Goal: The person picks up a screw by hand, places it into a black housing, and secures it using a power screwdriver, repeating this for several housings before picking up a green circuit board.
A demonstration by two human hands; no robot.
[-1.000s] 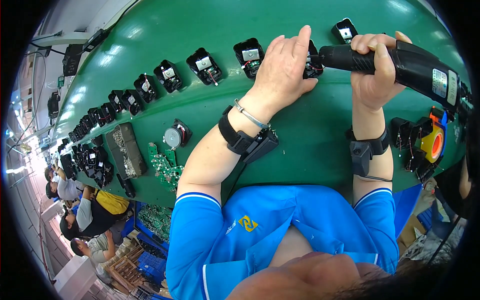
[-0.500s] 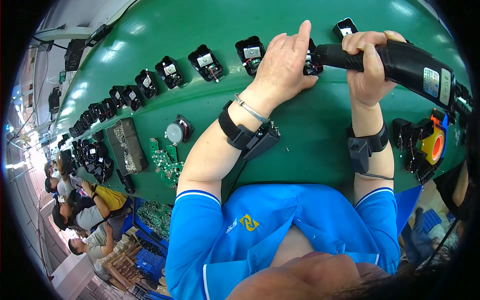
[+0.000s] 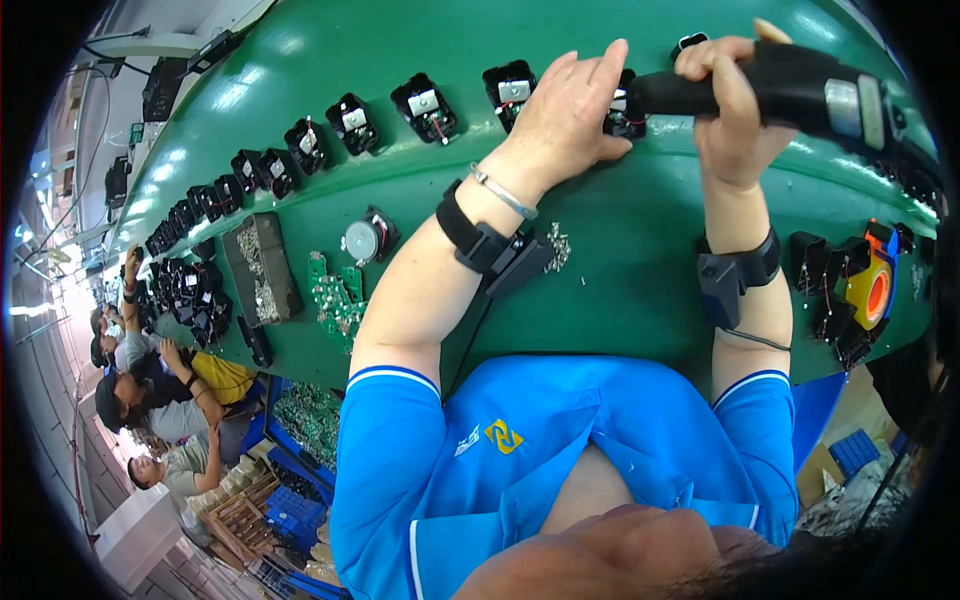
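Observation:
My right hand is closed around a black electric screwdriver, held nearly level with its nose pointing left. That nose meets a small black plastic housing, mostly covered by my left hand. My left fingers and thumb sit around the housing's left side, the index finger along its far edge and the thumb at its near edge. The screwdriver's tip and the exact grip are hidden. Just left stands a similar open housing with a silvery block and thin wires inside.
A curving row of black housings runs left along the green bench. Nearer lie a tray of screws, green circuit boards, a round speaker and loose screws. An orange-yellow tape roll sits right. Other people work far left.
The screwdriver's body has shifted slightly up and right, its nose still at the housing. My left hand stays there. The bench items appear slightly shifted in view.

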